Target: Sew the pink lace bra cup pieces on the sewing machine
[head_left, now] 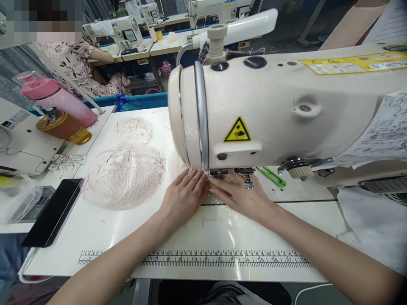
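Note:
At the needle area of a white sewing machine [254,110], both hands are on a small piece of pale lace fabric [178,164], most of it hidden by fingers and machine head. My left hand [186,192] presses its fingers together on the fabric, just left of the needle area. From the right, my right hand [244,195] reaches under the machine head. Its thumb and forefinger close in on the fabric's near edge; the other fingers are partly hidden. Sheer lace cups [127,178] with loose dark red threads lie on the table to the left.
Green thread snips [271,176] lie beneath the machine arm. A black phone [55,212], an amber cup [63,127] and a pink bottle [60,97] are at the left. A printed ruler [193,257] runs along the table's front. Another person [76,67] sits beyond.

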The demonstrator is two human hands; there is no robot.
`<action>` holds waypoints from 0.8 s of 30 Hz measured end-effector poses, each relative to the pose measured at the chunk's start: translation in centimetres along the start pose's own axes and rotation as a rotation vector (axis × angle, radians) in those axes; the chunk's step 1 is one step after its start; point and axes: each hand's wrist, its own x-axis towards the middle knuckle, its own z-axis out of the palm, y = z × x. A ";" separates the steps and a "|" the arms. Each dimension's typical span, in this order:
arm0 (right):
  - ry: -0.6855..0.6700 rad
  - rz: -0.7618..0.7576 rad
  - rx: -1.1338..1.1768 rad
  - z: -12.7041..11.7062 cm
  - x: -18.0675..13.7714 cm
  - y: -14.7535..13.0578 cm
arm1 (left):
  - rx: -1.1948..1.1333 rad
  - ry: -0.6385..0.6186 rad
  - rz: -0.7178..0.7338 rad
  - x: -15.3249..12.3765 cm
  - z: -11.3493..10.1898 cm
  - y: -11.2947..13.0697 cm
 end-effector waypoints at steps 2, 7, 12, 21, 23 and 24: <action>-0.012 0.016 -0.009 0.0 0.0 -0.1 | -0.004 -0.001 -0.004 0.1 0.0 0.0; -0.027 0.034 -0.009 0.3 -0.2 0.0 | 0.003 -0.008 -0.016 0.3 -0.1 0.0; -0.022 0.033 -0.031 0.8 -0.3 0.0 | 0.015 -0.012 -0.020 0.5 -0.1 0.0; -0.013 0.024 -0.130 0.3 -0.1 -0.4 | 0.028 -0.051 -0.038 0.4 0.0 0.1; -0.016 0.024 -0.127 0.0 0.0 -0.3 | 0.016 -0.057 -0.049 0.5 0.0 0.1; -0.031 0.021 -0.115 -0.1 0.1 -0.3 | 0.012 -0.059 -0.055 0.5 0.0 0.1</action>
